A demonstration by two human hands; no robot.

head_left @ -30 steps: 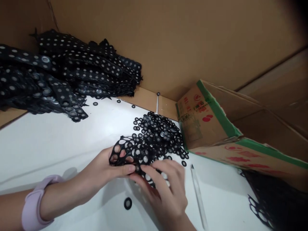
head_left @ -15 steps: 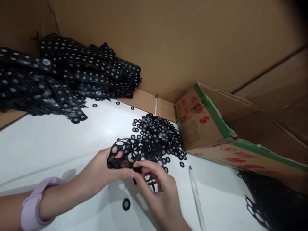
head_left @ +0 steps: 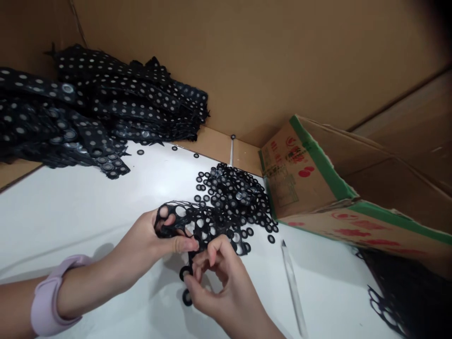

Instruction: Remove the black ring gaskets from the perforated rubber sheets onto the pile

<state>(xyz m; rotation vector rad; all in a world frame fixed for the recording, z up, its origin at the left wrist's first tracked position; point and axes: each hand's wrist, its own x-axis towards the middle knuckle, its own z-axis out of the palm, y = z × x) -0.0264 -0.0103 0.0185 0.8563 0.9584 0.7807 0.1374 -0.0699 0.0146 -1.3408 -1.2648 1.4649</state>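
Note:
My left hand (head_left: 148, 245) is closed on a floppy black sheet full of round holes (head_left: 201, 223), its fingertips showing through the holes. My right hand (head_left: 222, 278) is just below, fingers curled; its thumb tip and fingers meet at the edge of a black ring washer (head_left: 185, 272). The exact grip on that washer is partly hidden. Another black washer (head_left: 187, 297) lies on the white table under the right thumb. Behind the sheet spreads a heap of loose black washers (head_left: 236, 188), partly covered by the sheet.
Stacked black dotted strips (head_left: 134, 99) lie at the back left. A cardboard box (head_left: 300, 165) with green edging stands at the right. A white pen-like tool (head_left: 293, 287) lies near my right hand, and black perforated scrap (head_left: 406, 287) lies at the far right.
My right hand has drawn down and left, away from the sheet, and a washer now shows at its fingertips. My left hand keeps its hold on the sheet.

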